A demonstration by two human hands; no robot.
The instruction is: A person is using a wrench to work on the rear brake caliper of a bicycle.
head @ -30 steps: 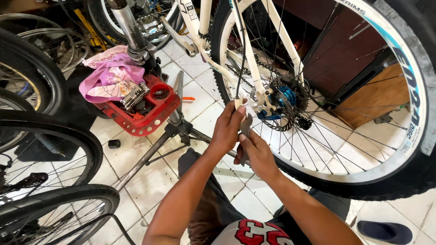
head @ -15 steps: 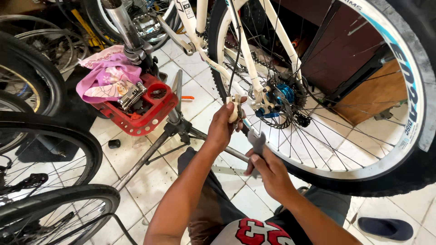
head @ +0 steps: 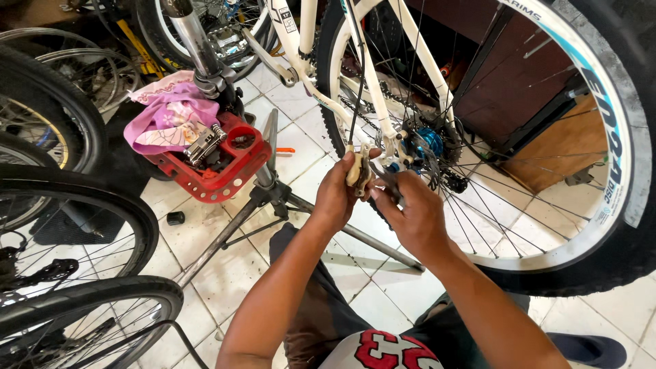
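Observation:
A white bicycle frame [head: 372, 89] hangs in front of me with its rear wheel [head: 615, 157] and a blue hub [head: 429, 142]. My left hand [head: 337, 195] grips a small cream-coloured brake part [head: 358, 171] beside the frame's rear end, just left of the hub. My right hand [head: 417, 215] holds a dark slim tool [head: 388, 181] whose tip meets that part. Both hands are close together, nearly touching.
A red tool tray [head: 219, 171] on a repair stand [head: 273, 195] holds a multi-tool and a pink cloth [head: 171, 116]. Several other bicycle wheels [head: 82, 225] crowd the left side. White tiled floor [head: 212, 273] lies below, with a dark shoe [head: 588, 348] at bottom right.
My right hand, lower and away half a second ago, has moved back up to the part in my left hand. The view has shifted slightly closer.

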